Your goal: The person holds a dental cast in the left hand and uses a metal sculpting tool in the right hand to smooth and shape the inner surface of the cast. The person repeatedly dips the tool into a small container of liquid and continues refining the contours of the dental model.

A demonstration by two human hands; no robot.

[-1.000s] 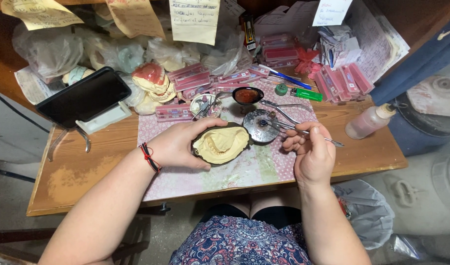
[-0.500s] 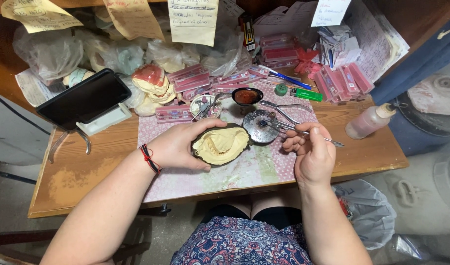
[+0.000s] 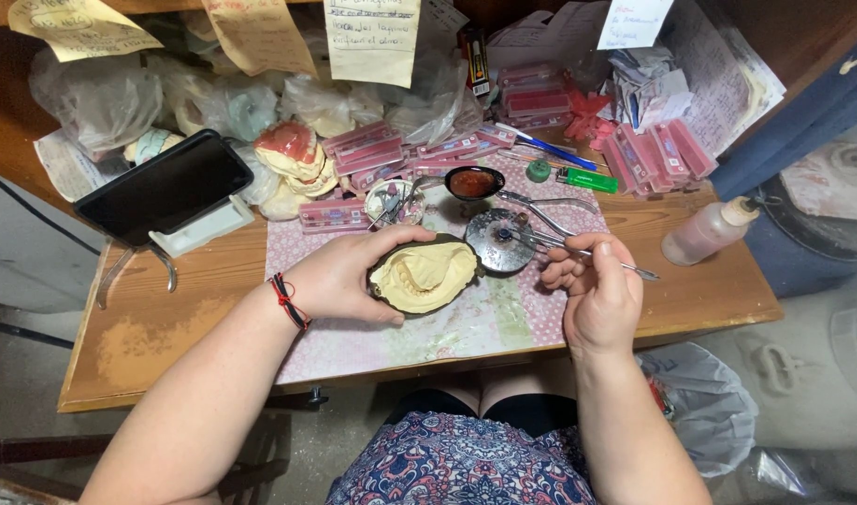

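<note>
Holding a dark flexible bowl (image 3: 426, 278) of pale plaster with a tooth impression, the left hand (image 3: 339, 278) wraps closed around the bowl's left side.

Bowl position: resting on the pink patterned mat (image 3: 466, 323) at the front centre of the wooden counter (image 3: 148, 327). The right hand (image 3: 598, 295) is closed in a pinch grip on a thin metal instrument (image 3: 578, 251), whose tip lies over a round metal dish (image 3: 498, 241) just right of the bowl. A small ladle (image 3: 473, 183) holding red material sits behind the dish. A dark tablet (image 3: 165, 187) stands at left; a plastic squeeze bottle (image 3: 707, 232) lies at right.
</note>
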